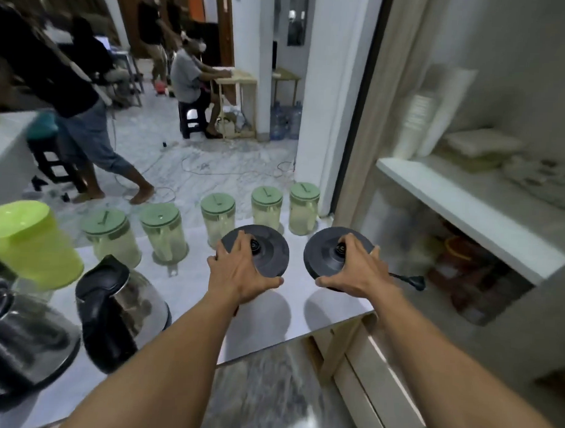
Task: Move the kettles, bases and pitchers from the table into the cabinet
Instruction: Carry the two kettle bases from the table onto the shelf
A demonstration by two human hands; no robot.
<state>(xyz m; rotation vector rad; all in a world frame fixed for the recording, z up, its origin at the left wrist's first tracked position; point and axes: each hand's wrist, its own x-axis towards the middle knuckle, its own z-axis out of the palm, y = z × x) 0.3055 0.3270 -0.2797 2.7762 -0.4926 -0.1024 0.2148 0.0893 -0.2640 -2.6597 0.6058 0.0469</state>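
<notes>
My left hand [237,270] grips a round dark kettle base [270,248], lifted above the white table [270,328]. My right hand [353,269] grips a second dark base [321,255], whose cord and plug [413,281] trail to the right. Two steel kettles with black lids stand at the left: one [120,314] near my left arm, another [20,342] at the frame's edge. Several clear pitchers with green lids [217,218] line the table's far edge. The open cabinet [467,214] with a white shelf is on the right.
A lime-green lidded pitcher [27,240] stands at the left. The cabinet's upper shelf holds stacked white containers [428,123], and the lower space holds blurred items [459,261]. Beyond the table a person [70,110] walks and another sits [189,79]. Cables lie on the floor.
</notes>
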